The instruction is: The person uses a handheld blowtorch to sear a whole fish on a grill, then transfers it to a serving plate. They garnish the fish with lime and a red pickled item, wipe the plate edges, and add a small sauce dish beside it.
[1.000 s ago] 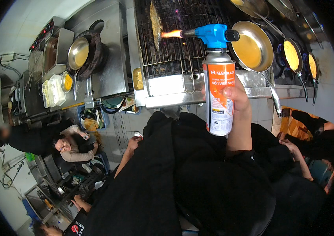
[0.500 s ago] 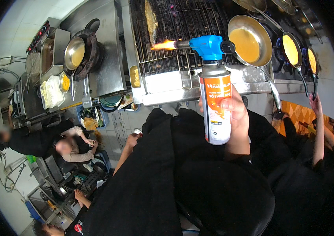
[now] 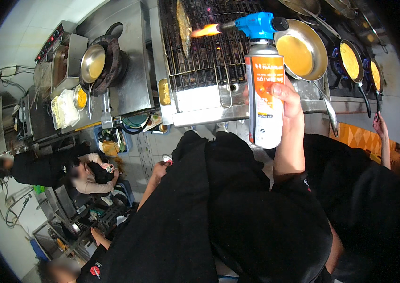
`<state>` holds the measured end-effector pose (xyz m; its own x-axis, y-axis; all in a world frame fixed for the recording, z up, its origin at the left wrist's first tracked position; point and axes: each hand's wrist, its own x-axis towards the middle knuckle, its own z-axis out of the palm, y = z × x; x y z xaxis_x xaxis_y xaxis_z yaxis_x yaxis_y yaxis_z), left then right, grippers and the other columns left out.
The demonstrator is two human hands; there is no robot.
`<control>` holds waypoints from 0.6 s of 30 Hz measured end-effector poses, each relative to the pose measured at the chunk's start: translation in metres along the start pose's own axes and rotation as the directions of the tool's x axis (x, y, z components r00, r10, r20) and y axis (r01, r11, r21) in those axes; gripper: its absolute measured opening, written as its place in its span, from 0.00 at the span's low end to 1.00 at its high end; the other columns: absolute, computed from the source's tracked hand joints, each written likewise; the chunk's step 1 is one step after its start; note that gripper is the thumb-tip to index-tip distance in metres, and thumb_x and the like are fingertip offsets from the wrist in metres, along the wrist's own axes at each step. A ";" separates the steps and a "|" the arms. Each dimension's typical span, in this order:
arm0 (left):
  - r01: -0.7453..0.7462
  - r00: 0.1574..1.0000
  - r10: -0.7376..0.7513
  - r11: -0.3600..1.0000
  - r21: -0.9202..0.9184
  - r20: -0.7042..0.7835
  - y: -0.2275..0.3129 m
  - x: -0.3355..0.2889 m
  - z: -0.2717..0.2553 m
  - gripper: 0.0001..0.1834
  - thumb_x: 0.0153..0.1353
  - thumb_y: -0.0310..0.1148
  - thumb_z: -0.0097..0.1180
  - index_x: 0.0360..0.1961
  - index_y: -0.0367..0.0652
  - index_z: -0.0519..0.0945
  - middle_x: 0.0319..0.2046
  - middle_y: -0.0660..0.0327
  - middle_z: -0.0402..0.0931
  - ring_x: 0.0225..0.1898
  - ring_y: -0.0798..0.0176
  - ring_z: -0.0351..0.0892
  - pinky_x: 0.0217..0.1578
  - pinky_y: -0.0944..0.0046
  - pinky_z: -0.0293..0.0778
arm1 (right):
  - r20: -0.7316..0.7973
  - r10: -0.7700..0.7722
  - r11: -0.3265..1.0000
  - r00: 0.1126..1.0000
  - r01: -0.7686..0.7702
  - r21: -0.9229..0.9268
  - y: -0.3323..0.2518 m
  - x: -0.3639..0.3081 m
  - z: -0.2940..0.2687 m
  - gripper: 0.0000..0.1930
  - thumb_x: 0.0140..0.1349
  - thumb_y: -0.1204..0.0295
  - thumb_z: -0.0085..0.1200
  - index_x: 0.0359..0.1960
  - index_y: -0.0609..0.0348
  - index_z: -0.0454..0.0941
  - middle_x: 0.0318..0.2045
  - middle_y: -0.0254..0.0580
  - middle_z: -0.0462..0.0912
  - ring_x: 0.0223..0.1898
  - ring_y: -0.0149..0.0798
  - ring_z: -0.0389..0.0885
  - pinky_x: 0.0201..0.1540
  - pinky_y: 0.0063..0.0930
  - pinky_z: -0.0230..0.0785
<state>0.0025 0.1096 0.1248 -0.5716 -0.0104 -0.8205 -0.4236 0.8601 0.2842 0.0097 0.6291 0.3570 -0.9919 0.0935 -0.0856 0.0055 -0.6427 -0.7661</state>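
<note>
My right hand [image 3: 289, 99] is wrapped round the orange-and-white gas canister of a blow torch [image 3: 259, 26] with a blue head. Its nozzle points left, and an orange flame [image 3: 205, 31] reaches toward a fish [image 3: 183, 29] with browned skin. The fish lies lengthwise on the wire rack of a charcoal grill [image 3: 197, 78]. Low at my left side, beside the black apron, hangs my left hand [image 3: 159, 171] with curled fingers. Something white and red shows at its fingertips; whether the hand holds it is unclear.
Right of the torch sits a steel pan [image 3: 303, 52] of amber liquid. Farther right, a co-worker's hand [image 3: 380, 126] grips one of two black pans with yellow egg [image 3: 350, 61]. A steel counter [image 3: 131, 80] with another pan [image 3: 92, 62] is at left. Other people are at lower left.
My right hand has raised the torch slightly and shifted it right, with the flame now level with the fish's lower half. My left hand stays low at my side.
</note>
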 end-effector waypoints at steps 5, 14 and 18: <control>0.011 1.000 -0.009 0.999 0.043 -0.029 -0.015 0.004 0.001 0.23 0.59 0.41 0.61 0.43 0.29 0.82 0.37 0.48 0.84 0.39 0.58 0.82 0.43 0.60 0.74 | 0.018 -0.034 0.999 0.999 0.034 -0.021 -0.005 0.017 -0.004 0.37 0.51 0.55 0.62 0.59 0.66 0.69 0.35 0.48 0.83 0.32 0.36 0.84 0.36 0.28 0.79; 0.005 0.999 -0.004 1.000 0.024 -0.034 -0.006 -0.006 0.001 0.22 0.59 0.41 0.61 0.45 0.31 0.82 0.36 0.47 0.84 0.38 0.57 0.83 0.41 0.60 0.74 | 0.037 -0.052 0.998 0.998 0.053 -0.022 -0.016 0.049 -0.016 0.33 0.54 0.55 0.60 0.55 0.69 0.71 0.37 0.53 0.83 0.34 0.42 0.86 0.38 0.33 0.82; 0.019 0.999 -0.019 1.000 0.001 -0.045 0.007 -0.021 -0.001 0.21 0.59 0.39 0.60 0.45 0.30 0.82 0.36 0.48 0.84 0.37 0.58 0.82 0.40 0.60 0.74 | 0.081 -0.042 0.999 0.996 0.042 -0.009 -0.022 0.068 -0.016 0.32 0.55 0.56 0.59 0.54 0.70 0.72 0.37 0.55 0.83 0.33 0.44 0.86 0.38 0.33 0.82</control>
<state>0.0112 0.1153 0.1440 -0.5950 -0.0495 -0.8022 -0.4335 0.8603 0.2684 -0.0557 0.6619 0.3580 -0.9983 0.0585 -0.0020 -0.0355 -0.6312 -0.7748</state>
